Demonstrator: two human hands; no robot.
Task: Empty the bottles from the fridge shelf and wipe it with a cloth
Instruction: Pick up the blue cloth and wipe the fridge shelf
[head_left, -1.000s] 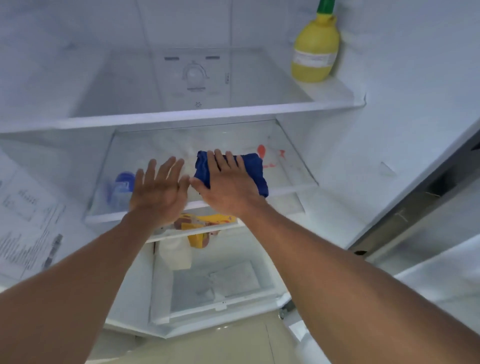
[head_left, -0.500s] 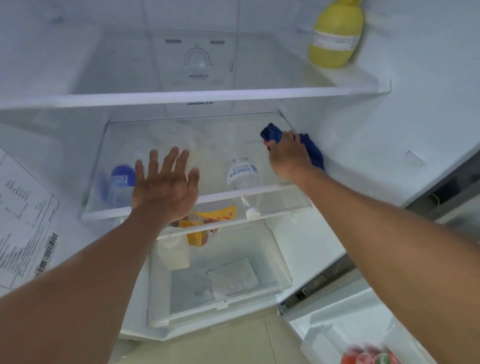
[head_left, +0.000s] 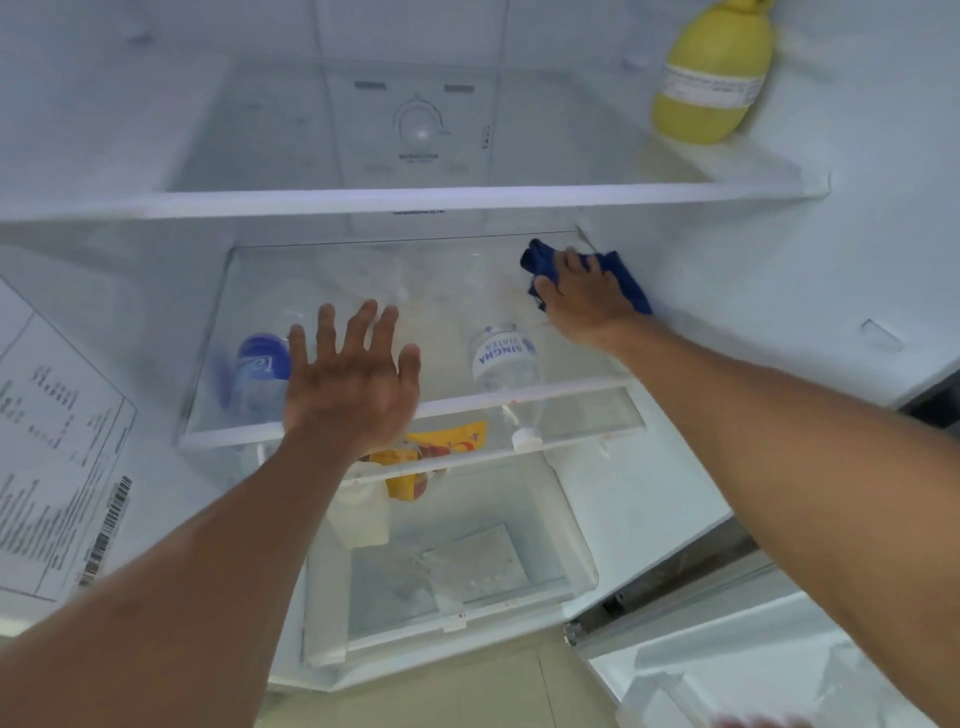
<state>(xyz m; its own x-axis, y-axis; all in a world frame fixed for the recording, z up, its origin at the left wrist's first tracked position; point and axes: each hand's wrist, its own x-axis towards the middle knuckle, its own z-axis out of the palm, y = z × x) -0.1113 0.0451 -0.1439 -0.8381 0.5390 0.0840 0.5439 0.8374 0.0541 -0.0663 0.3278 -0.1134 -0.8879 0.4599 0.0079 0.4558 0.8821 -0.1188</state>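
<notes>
A dark blue cloth (head_left: 623, 275), soft and bunched, is pressed under the right hand (head_left: 584, 299) at the far right corner of the clear glass shelf (head_left: 363, 291), mid-frame; the fingers are curled over it, gripping the fabric. The left hand (head_left: 353, 382) is held wide open, fingers spread, with nothing in it, at the shelf's white front rim. The cloth is judged light and limp, best gathered in the palm. The glass looks smooth, rigid and probably slippery when damp. Seen through it, on the level below, are a clear plastic bottle (head_left: 504, 358) and a blue-labelled bottle (head_left: 260, 374). A yellow plastic bottle (head_left: 709, 78) stands at upper right.
</notes>
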